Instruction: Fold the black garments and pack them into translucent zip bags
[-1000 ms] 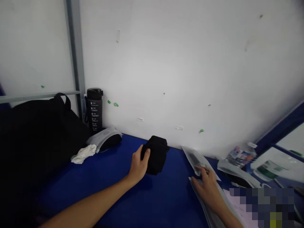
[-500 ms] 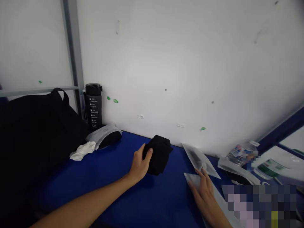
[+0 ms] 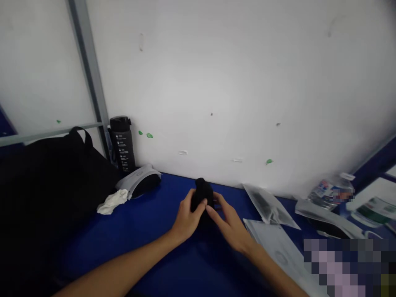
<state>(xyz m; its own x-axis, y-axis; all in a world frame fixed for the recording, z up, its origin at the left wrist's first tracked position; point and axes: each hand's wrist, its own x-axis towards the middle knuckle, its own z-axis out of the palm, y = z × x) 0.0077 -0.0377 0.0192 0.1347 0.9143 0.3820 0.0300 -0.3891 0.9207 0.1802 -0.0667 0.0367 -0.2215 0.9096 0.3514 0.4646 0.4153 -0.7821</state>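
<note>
A black folded cloth item (image 3: 203, 193) is held up over the blue tabletop (image 3: 167, 264); its exact kind does not show. My left hand (image 3: 187, 216) is closed on its left side, thumb on the near face. From the right, my right hand (image 3: 232, 227) grips it too, with its thumb close to the left thumb and its fingers partly hidden behind. Right of my hands lie two frosted plastic bags, a nearer flat bag (image 3: 280, 247) and a farther bag (image 3: 267, 204) by the wall.
At the left stand a large black bag (image 3: 55, 181) and a black bottle (image 3: 123, 144). Near them lie a crumpled white tissue (image 3: 113, 202) and a frosted pouch (image 3: 139, 177) with something black inside. A clear plastic bottle (image 3: 328, 192) and another pouch (image 3: 328, 216) are at the right.
My right hand has left the plastic bags and moved left onto the black cloth. The cloth, in my left hand, has turned and looks narrower.
</note>
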